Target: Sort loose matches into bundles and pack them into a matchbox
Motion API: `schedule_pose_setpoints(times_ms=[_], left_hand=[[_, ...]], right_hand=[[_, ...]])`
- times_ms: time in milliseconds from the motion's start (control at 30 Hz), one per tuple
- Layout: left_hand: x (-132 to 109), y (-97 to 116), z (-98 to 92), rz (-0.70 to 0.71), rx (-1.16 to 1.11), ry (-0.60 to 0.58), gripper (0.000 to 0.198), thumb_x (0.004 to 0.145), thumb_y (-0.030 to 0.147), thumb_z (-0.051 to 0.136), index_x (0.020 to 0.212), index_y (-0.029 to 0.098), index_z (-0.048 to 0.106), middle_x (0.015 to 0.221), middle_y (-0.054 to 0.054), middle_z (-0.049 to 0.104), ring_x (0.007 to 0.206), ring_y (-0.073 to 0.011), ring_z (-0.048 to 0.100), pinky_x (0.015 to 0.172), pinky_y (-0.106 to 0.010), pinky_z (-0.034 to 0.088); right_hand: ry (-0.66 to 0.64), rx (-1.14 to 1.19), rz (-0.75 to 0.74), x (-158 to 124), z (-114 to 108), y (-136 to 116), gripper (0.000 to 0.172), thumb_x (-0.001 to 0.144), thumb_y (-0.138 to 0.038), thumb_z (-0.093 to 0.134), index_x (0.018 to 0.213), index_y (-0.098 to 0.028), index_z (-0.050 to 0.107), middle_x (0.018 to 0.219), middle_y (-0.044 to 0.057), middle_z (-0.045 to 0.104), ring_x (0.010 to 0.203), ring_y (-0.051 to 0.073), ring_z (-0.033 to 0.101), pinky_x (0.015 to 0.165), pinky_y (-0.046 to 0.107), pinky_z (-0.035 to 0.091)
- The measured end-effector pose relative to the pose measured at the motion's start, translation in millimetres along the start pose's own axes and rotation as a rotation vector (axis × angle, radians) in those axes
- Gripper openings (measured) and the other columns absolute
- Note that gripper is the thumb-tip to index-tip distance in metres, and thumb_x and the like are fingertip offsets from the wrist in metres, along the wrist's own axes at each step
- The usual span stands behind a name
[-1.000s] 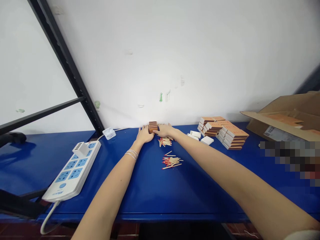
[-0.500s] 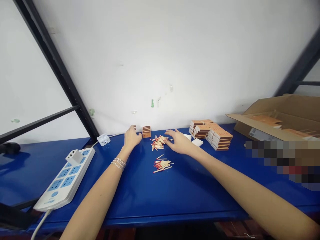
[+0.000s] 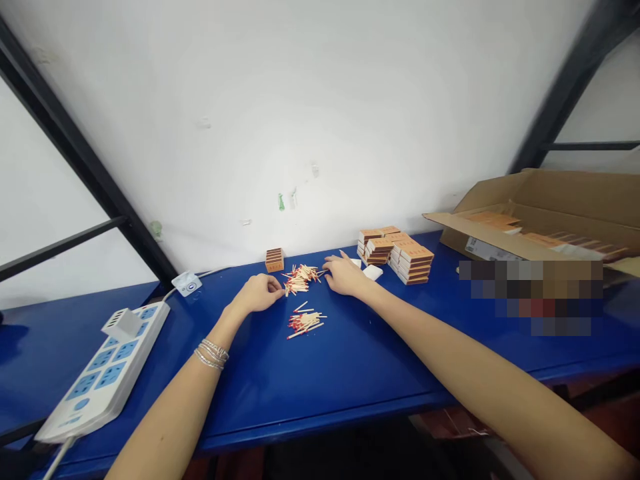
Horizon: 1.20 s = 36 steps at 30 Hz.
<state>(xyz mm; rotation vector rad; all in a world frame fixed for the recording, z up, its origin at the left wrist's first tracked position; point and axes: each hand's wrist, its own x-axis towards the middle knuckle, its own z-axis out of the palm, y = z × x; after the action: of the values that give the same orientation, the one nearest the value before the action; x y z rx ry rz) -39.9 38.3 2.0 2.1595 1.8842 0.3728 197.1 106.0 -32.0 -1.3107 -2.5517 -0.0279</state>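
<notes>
A larger pile of red-tipped matches (image 3: 301, 277) lies on the blue table between my hands. My left hand (image 3: 259, 293) is at the pile's left edge, its thumb and fingertips pinched together; whether a match is between them is too small to tell. At the opposite edge, my right hand (image 3: 345, 275) rests low with its fingers apart, the tips close to the match ends. Nearer to me is a smaller heap of matches (image 3: 306, 323). Behind the left hand, a small block of matchboxes (image 3: 275, 260) stands near the wall.
White matchbox trays (image 3: 373, 272) lie beyond my right hand, beside stacked matchboxes (image 3: 411, 260). An open cardboard carton (image 3: 555, 193) holding more boxes stands at the right. On the left are a power strip (image 3: 107, 373) and a white plug-like device (image 3: 187, 283) with a cable.
My left hand has come down from beside the matchbox block to the larger pile, its fingers closing into a pinch. My right hand stays at the pile's right side. The view has shifted.
</notes>
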Motion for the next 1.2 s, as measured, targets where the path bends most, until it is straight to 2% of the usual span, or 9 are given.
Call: schedule_pose_setpoints(times_ms=[233, 333, 400, 500, 567, 633, 700, 967, 1200], left_hand=[[-2, 4, -3.4, 0.148, -0.025, -0.076, 0.022, 0.078, 0.037, 0.058, 0.083, 0.021, 0.072, 0.082, -0.001, 0.073, 0.070, -0.0157, 0.064, 0.068, -0.026, 0.047], [-8, 8, -8.7, 0.177, -0.045, -0.141, 0.023, 0.078, 0.040, 0.060, 0.083, 0.020, 0.071, 0.081, -0.001, 0.072, 0.069, -0.0151, 0.062, 0.066, -0.025, 0.045], [-14, 14, -11.2, 0.195, -0.079, -0.221, 0.031, 0.075, 0.047, 0.064, 0.089, 0.020, 0.070, 0.081, -0.001, 0.071, 0.068, -0.0150, 0.061, 0.064, -0.025, 0.044], [-23, 26, -11.1, 0.187, -0.099, -0.304, 0.054, 0.063, 0.059, 0.072, 0.100, 0.020, 0.067, 0.080, -0.001, 0.068, 0.067, -0.0157, 0.059, 0.060, -0.026, 0.042], [-27, 34, -9.0, 0.191, -0.078, -0.329, 0.064, 0.054, 0.063, 0.076, 0.101, 0.020, 0.066, 0.081, -0.001, 0.067, 0.067, -0.0160, 0.058, 0.059, -0.026, 0.041], [-30, 41, -6.2, 0.229, -0.038, -0.330, 0.067, 0.050, 0.065, 0.077, 0.098, 0.020, 0.065, 0.082, -0.001, 0.065, 0.068, -0.0165, 0.057, 0.059, -0.026, 0.040], [-30, 45, -3.2, 0.285, 0.010, -0.311, 0.063, 0.053, 0.065, 0.076, 0.094, 0.019, 0.064, 0.083, -0.002, 0.065, 0.069, -0.0171, 0.056, 0.059, -0.027, 0.039], [-30, 44, 4.1, 0.367, 0.106, -0.301, 0.035, 0.072, 0.048, 0.069, 0.088, 0.018, 0.062, 0.078, -0.003, 0.065, 0.065, -0.0172, 0.056, 0.058, -0.028, 0.038], [-28, 39, 10.4, 0.400, 0.116, -0.333, 0.036, 0.074, 0.042, 0.071, 0.095, 0.015, 0.062, 0.083, -0.005, 0.066, 0.071, -0.0168, 0.059, 0.061, -0.027, 0.041]], right_hand=[[0.072, -0.077, -0.018, -4, -5, -7, 0.032, 0.084, -0.014, 0.047, 0.104, -0.009, 0.071, 0.130, 0.020, 0.058, 0.127, 0.027, 0.048, 0.117, 0.045, 0.011], [0.126, -0.032, -0.051, -13, -19, -14, 0.032, 0.083, -0.015, 0.049, 0.107, -0.010, 0.070, 0.132, 0.019, 0.058, 0.129, 0.026, 0.047, 0.115, 0.043, 0.019], [0.128, 0.076, -0.083, -19, -29, -18, 0.030, 0.084, -0.018, 0.051, 0.107, -0.013, 0.070, 0.123, 0.015, 0.064, 0.120, 0.025, 0.054, 0.108, 0.038, 0.031], [-0.032, 0.324, -0.126, -25, -41, -23, 0.028, 0.083, -0.036, 0.061, 0.102, -0.019, 0.071, 0.101, 0.006, 0.072, 0.089, 0.020, 0.065, 0.081, 0.029, 0.047], [-0.183, 0.411, -0.144, -29, -43, -26, 0.045, 0.070, -0.048, 0.073, 0.105, -0.020, 0.070, 0.097, 0.003, 0.071, 0.078, 0.018, 0.065, 0.068, 0.027, 0.047], [-0.299, 0.405, -0.142, -31, -42, -29, 0.067, 0.055, -0.050, 0.082, 0.111, -0.019, 0.066, 0.100, 0.004, 0.070, 0.078, 0.018, 0.064, 0.065, 0.026, 0.047], [-0.373, 0.380, -0.131, -33, -40, -32, 0.075, 0.049, -0.047, 0.086, 0.114, -0.016, 0.063, 0.103, 0.006, 0.068, 0.079, 0.018, 0.064, 0.065, 0.025, 0.047], [-0.449, 0.584, -0.105, -34, -26, -39, 0.052, 0.055, -0.032, 0.081, 0.101, -0.015, 0.062, 0.078, 0.002, 0.068, 0.070, 0.017, 0.065, 0.062, 0.025, 0.048], [-0.471, 0.634, -0.076, -35, -19, -43, 0.040, 0.059, -0.033, 0.073, 0.096, -0.023, 0.064, 0.073, 0.003, 0.066, 0.067, 0.018, 0.062, 0.063, 0.029, 0.050]])
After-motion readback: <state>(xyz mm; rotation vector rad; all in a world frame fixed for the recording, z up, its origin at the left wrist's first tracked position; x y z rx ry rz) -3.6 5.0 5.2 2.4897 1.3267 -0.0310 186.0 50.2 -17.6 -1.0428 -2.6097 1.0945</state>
